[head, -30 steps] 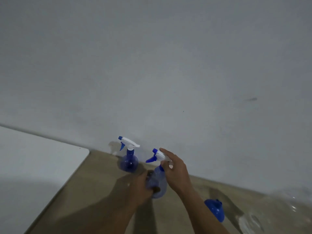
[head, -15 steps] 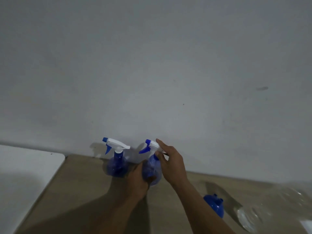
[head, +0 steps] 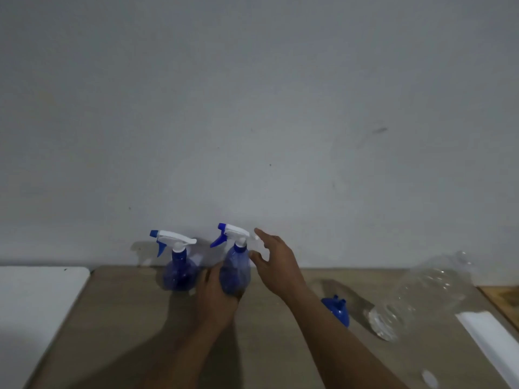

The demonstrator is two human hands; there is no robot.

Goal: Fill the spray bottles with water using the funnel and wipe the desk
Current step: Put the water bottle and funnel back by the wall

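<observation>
Two blue spray bottles with white trigger heads stand upright by the wall on the brown desk point(head: 126, 318). My left hand point(head: 216, 296) grips the round body of the right spray bottle point(head: 234, 265) from below. My right hand point(head: 276, 262) hovers just right of that bottle's head, fingers spread and straight, holding nothing. The left spray bottle point(head: 178, 266) stands free beside it. A blue funnel point(head: 338, 311) lies on the desk to the right of my right forearm.
A large clear plastic bottle point(head: 415, 296) lies on its side at the right. A small white cap point(head: 429, 379) and a white flat object point(head: 494, 346) sit near the right front. A white table point(head: 36, 304) adjoins on the left. The wall is close behind.
The right bottle went back toward the wall, next to the left one. My right hand has come off its trigger head and opened. The view tilted level.
</observation>
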